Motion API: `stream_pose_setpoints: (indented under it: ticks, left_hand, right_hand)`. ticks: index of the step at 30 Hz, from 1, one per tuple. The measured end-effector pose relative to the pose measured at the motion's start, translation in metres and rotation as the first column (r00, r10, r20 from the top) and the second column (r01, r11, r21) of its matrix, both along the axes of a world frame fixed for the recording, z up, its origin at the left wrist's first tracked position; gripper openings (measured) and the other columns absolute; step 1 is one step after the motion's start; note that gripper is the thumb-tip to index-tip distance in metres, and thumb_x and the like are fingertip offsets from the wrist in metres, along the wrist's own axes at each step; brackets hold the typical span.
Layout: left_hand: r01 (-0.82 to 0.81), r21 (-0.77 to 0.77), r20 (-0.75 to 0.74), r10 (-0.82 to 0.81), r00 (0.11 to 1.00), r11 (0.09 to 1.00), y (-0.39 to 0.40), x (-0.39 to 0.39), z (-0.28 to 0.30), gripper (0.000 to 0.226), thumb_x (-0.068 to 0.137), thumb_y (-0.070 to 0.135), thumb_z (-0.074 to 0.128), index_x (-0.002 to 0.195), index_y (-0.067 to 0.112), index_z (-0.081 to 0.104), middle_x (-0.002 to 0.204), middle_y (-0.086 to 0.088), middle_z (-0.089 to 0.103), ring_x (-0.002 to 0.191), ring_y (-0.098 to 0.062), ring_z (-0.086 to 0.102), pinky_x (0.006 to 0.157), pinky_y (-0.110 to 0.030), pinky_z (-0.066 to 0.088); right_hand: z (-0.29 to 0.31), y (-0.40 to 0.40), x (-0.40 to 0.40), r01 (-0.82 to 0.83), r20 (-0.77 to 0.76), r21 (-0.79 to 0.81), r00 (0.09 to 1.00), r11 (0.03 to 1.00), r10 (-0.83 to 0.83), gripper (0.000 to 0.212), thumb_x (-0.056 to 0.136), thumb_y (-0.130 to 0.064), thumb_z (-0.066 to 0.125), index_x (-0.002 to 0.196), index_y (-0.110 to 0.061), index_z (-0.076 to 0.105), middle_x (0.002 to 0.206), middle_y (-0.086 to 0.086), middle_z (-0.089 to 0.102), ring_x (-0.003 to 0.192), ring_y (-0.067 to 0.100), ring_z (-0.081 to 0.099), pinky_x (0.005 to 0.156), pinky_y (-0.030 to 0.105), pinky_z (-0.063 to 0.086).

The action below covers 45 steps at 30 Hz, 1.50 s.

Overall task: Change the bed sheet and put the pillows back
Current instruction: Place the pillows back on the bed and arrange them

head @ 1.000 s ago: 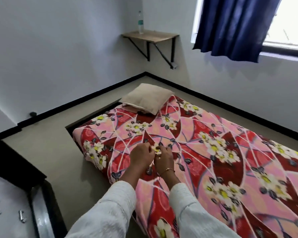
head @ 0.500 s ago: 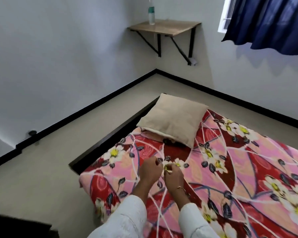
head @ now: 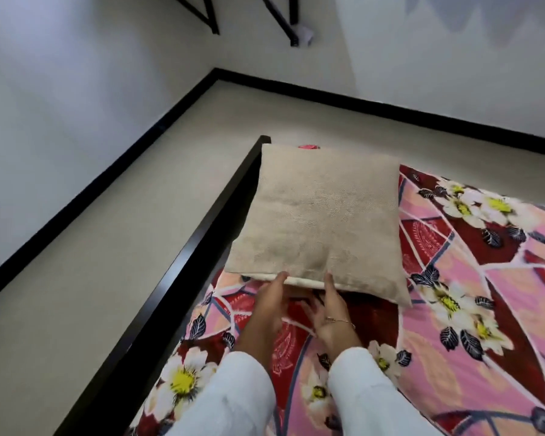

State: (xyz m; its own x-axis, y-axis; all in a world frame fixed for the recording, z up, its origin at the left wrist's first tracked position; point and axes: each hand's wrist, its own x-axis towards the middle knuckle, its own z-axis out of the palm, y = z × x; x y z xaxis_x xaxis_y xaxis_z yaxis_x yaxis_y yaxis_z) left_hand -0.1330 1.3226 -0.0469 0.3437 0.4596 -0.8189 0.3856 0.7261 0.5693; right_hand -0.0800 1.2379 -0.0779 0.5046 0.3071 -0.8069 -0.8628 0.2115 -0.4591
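1. Pillow (head: 321,221) in a beige cover lay at the head corner of the bed, its near edge lifted slightly off the floral bed sheet (head: 472,278), beside the black bed frame (head: 183,278).
2. Both hands met that near edge: the left hand (head: 268,306) with thumb on top and fingers reaching beneath, the right hand (head: 331,309) likewise, thumb against the seam. Whether the hidden fingers were clamped on the fabric could not be told.
3. The patterned sheet was on the mattress, so the pillow looked due to come off before any change of linen.
4. Risk, as judged: both hands held one edge only, so a lift could let the far end sag and drag the sheet, or tip the pillow over the frame onto the floor (head: 107,247).
5. A second, paler layer showed under the near edge; a loose grip might catch only that.
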Motion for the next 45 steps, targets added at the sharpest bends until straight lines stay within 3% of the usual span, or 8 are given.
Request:
stream_pose_setpoints:
  ticks: [3, 14, 18, 22, 30, 35, 39, 45]
  left_hand:
    - [-0.123, -0.169, 0.152, 0.149, 0.977, 0.978, 0.016, 0.023, -0.014, 0.037, 0.091, 0.037, 0.055, 0.106, 0.003, 0.059, 0.094, -0.015, 0.066, 0.083, -0.027, 0.064, 0.06, -0.032, 0.051]
    - [-0.1, -0.258, 0.421, 0.205, 0.884, 0.961, -0.036, 0.063, 0.033, 0.026, 0.087, 0.021, 0.055, 0.103, 0.002, 0.06, 0.085, -0.012, 0.07, 0.08, -0.028, 0.066, 0.083, -0.04, 0.054]
    - [-0.134, -0.263, 0.541, 0.261, 0.8, 0.956, -0.093, 0.066, 0.055, 0.036, 0.072, 0.012, 0.067, 0.107, 0.008, 0.059, 0.088, -0.007, 0.069, 0.075, -0.022, 0.065, 0.063, -0.031, 0.056]
    - [-0.033, -0.279, 0.617, 0.206, 0.76, 0.96, -0.202, 0.062, 0.105, 0.024, 0.091, 0.0, 0.047, 0.079, 0.007, 0.067, 0.069, -0.003, 0.072, 0.06, -0.011, 0.068, 0.055, -0.022, 0.056]
    - [0.168, -0.272, 0.759, 0.104, 0.642, 0.947, -0.457, 0.042, 0.184, 0.028, 0.053, 0.011, 0.089, 0.076, 0.008, 0.073, 0.075, -0.003, 0.073, 0.064, -0.008, 0.069, 0.064, -0.018, 0.056]
    - [0.318, -0.289, 0.758, 0.012, 0.653, 0.903, -0.634, 0.04, 0.212, 0.03, 0.089, 0.001, 0.053, 0.069, 0.007, 0.074, 0.072, -0.005, 0.073, 0.065, -0.011, 0.07, 0.052, -0.022, 0.056]
    - [0.442, -0.303, 0.782, -0.045, 0.622, 0.844, -0.754, 0.051, 0.213, 0.021, 0.061, 0.006, 0.083, 0.08, 0.006, 0.074, 0.084, -0.009, 0.073, 0.076, -0.015, 0.071, 0.06, -0.029, 0.058]
    - [0.566, -0.262, 0.77, -0.185, 0.611, 0.782, -0.912, 0.076, 0.21, 0.025, 0.096, -0.001, 0.037, 0.09, 0.006, 0.06, 0.07, -0.002, 0.073, 0.062, -0.009, 0.069, 0.052, -0.022, 0.055]
  right_hand:
    - [-0.014, 0.013, 0.028, 0.096, -0.049, 0.139, 0.995, 0.986, -0.09, 0.052, 0.081, -0.049, 0.06, 0.122, -0.017, 0.057, 0.117, 0.009, 0.063, 0.109, 0.028, 0.059, 0.097, 0.047, 0.044]
    - [0.055, -0.037, 0.059, 0.265, 0.044, 0.435, 0.948, 0.861, -0.314, 0.029, 0.073, -0.017, 0.065, 0.099, -0.005, 0.06, 0.075, 0.008, 0.072, 0.064, 0.019, 0.07, 0.047, 0.03, 0.055]
    - [0.087, -0.097, 0.061, 0.265, 0.102, 0.517, 0.925, 0.814, -0.366, 0.097, 0.019, -0.018, 0.096, 0.108, 0.002, 0.062, 0.099, 0.017, 0.069, 0.078, 0.024, 0.071, 0.054, 0.031, 0.056]
    - [0.135, -0.211, 0.051, 0.247, 0.166, 0.527, 0.909, 0.813, -0.384, 0.028, 0.05, -0.021, 0.079, 0.073, -0.005, 0.075, 0.074, 0.011, 0.072, 0.058, 0.02, 0.069, 0.04, 0.026, 0.051]
    - [0.203, -0.47, 0.026, 0.376, 0.268, 0.54, 0.771, 0.753, -0.577, 0.096, 0.016, -0.023, 0.096, 0.104, -0.002, 0.064, 0.094, 0.012, 0.071, 0.079, 0.024, 0.07, 0.066, 0.044, 0.058]
    - [0.238, -0.649, 0.008, 0.418, 0.313, 0.509, 0.724, 0.752, -0.615, 0.02, 0.064, -0.019, 0.068, 0.079, -0.007, 0.074, 0.083, 0.013, 0.071, 0.062, 0.022, 0.07, 0.046, 0.034, 0.056]
    - [0.246, -0.772, 0.004, 0.543, 0.336, 0.534, 0.567, 0.648, -0.752, 0.087, 0.014, -0.02, 0.096, 0.093, 0.002, 0.065, 0.084, 0.014, 0.072, 0.071, 0.024, 0.071, 0.052, 0.035, 0.057]
    - [0.235, -0.935, 0.018, 0.637, 0.36, 0.376, 0.569, 0.673, -0.739, 0.027, 0.074, -0.016, 0.065, 0.097, -0.003, 0.062, 0.078, 0.009, 0.073, 0.067, 0.022, 0.07, 0.053, 0.034, 0.057]
